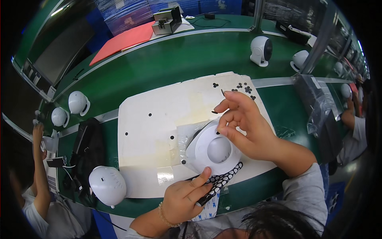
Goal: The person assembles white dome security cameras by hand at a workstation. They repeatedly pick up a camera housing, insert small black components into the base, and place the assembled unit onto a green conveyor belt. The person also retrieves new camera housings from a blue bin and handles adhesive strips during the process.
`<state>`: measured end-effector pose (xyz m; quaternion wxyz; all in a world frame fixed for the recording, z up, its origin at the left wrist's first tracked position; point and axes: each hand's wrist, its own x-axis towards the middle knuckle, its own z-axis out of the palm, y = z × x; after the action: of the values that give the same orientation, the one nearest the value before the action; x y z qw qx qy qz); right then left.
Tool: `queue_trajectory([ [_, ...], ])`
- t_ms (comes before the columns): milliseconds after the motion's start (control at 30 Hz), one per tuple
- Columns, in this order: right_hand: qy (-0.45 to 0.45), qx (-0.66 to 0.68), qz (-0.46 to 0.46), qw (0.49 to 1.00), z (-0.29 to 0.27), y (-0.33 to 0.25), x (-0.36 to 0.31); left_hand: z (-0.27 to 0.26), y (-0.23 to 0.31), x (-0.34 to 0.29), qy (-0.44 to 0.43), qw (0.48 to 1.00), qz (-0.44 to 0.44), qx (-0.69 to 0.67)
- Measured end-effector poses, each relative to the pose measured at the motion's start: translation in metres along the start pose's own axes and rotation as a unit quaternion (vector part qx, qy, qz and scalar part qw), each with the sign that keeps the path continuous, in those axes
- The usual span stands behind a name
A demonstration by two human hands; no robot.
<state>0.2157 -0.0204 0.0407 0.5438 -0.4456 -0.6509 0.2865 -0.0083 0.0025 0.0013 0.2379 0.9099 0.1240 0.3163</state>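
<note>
A white rounded device [203, 153] lies on the work sheet with its round, ring-shaped base facing up. My left hand [185, 197] is closed at its near edge, a fingertip against the base rim. Under those fingers sits a black sheet with rows of white round holes [223, 179]. Over the base, my right hand [246, 127] pinches a small black round pad [218, 133] at the rim between thumb and finger. Further black pads cling to two raised fingertips of this hand, one pad [214, 112] being the lower.
Loose black pads [172, 137] dot the white board [147, 159], with clusters at its far right. Another white device [107, 186] stands left, beside a black bag [88, 139]. Several devices line the green bench behind. A plastic-wrapped box [318, 99] lies right; people work at both sides.
</note>
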Motion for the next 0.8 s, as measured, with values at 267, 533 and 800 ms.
queue_trajectory([
  [267,0.018,-0.236,-0.164,0.958,0.001,0.006,-0.005,-0.001,0.001,0.001,-0.009,1.000,-0.011,-0.004],
  [533,0.027,-0.189,-0.152,0.970,0.006,0.000,-0.003,-0.003,0.002,0.001,-0.006,1.000,-0.003,0.012],
  [800,-0.060,-0.140,-0.063,0.986,0.021,-0.004,0.003,-0.002,0.000,0.001,-0.005,1.000,0.004,-0.002],
])
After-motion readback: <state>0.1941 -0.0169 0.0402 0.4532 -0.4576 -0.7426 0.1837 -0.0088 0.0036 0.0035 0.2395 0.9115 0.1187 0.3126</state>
